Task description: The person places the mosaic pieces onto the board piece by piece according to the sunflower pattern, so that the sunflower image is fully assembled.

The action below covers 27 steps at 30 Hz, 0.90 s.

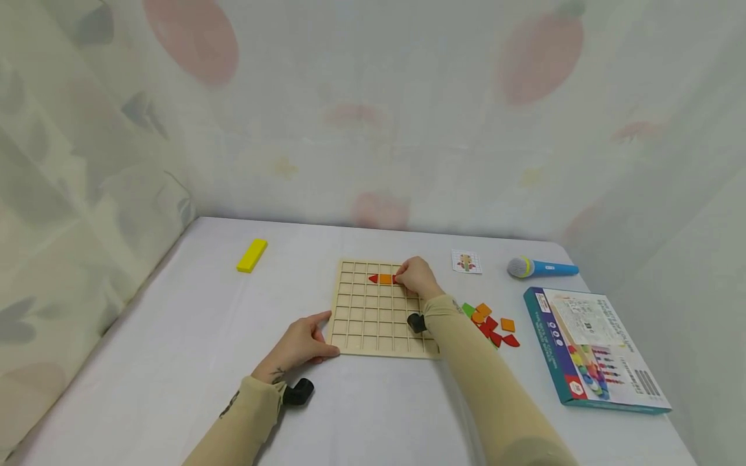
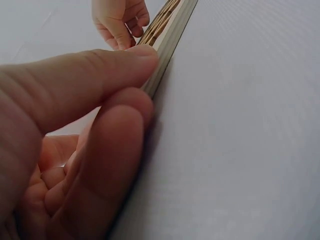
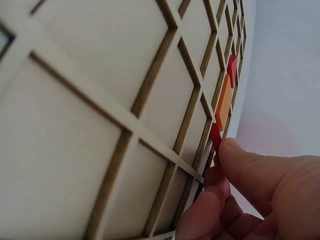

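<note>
A wooden grid board (image 1: 367, 317) lies flat on the white table. My left hand (image 1: 300, 343) holds its near left corner, index finger along the left side and thumb at the front edge; the left wrist view shows the thumb close up against the board's rim. Up at the board's far rows, my right hand (image 1: 418, 277) pinches a red piece (image 3: 216, 136) between thumb and fingers. That piece is right beside an orange square (image 1: 385, 279) set in a cell. On the square's other side sits a red triangle (image 1: 373, 279).
Right of the board, loose red, orange and green pieces (image 1: 508, 325) lie partly behind my right sleeve. Beyond are a small pattern card (image 1: 466, 261), a blue toy microphone (image 1: 548, 268) and a flat box (image 1: 600, 349). A yellow block (image 1: 252, 255) lies at back left.
</note>
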Motion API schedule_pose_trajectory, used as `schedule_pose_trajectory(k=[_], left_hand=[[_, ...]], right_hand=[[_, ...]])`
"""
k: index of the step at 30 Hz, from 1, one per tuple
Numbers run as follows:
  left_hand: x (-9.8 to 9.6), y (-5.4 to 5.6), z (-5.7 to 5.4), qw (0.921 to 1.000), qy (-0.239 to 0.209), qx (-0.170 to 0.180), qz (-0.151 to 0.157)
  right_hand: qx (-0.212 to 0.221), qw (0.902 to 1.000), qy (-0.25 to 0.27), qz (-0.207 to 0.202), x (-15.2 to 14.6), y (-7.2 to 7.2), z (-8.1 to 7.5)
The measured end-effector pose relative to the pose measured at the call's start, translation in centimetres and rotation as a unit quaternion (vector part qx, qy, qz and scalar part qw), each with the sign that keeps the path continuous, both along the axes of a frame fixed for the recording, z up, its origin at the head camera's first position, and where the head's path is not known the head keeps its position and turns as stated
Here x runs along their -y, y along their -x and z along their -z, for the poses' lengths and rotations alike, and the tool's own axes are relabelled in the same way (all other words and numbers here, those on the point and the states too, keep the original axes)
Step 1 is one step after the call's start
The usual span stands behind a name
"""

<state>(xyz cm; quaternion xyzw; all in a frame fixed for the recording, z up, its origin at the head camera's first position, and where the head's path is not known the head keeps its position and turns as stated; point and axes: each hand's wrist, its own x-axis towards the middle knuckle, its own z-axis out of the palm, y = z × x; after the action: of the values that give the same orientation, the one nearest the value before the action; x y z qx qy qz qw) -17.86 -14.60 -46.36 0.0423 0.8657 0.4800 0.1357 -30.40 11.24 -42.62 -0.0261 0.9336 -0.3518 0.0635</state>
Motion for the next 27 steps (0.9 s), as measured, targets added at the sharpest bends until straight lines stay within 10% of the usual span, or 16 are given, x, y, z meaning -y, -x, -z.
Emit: schedule_pose_trajectory(k=[8,16,27], left_hand=[[0.2,0.0,-0.1,1.0000,0.000,-0.003,0.000],[0.1,-0.1,-0.2,0.9999,0.001,-0.003,0.010],[0.1,0.1,-0.2,0.9999,0.011,0.000,-0.001]], right_hand=[[-0.003,1.0000,-0.006,0.006,0.1,0.1,0.3],[-0.003,0.9986,0.053,-0.006,-3.7,-1.2,-2.9],[0.060,0.9922,-0.109,0.000,-11.6,-5.9,-3.5]])
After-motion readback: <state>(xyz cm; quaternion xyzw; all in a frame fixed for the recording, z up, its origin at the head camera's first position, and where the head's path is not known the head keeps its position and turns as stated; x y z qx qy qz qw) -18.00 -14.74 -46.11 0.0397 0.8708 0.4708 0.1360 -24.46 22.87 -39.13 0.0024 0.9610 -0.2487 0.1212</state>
